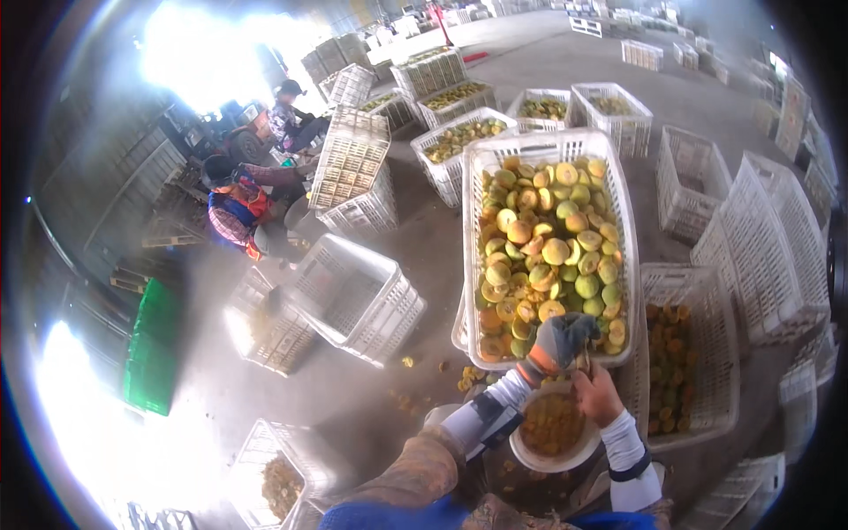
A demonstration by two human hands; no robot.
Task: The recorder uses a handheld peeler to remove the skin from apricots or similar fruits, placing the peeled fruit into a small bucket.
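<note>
My left hand point(562, 342), in a grey and orange glove, is closed at the near edge of a white plastic crate point(472, 265) heaped with halved green-yellow fruit point(555, 252). Whatever lies inside its fingers is hidden. My bare right hand point(597, 392) is just below and to the right, its fingers closed on a small thin tool point(584, 361) whose kind I cannot tell. The tool's upper end meets the gloved hand. Under both hands stands a round white bowl point(548, 469) with orange-brown pieces in it.
Another crate of fruit point(725, 397) stands at the right, near stacked white crates point(762, 245). Left of centre are empty nested crates point(371, 331). Two people, one in a blue and red vest point(242, 205), sit at the upper left. Fruit pieces point(469, 377) lie on the floor.
</note>
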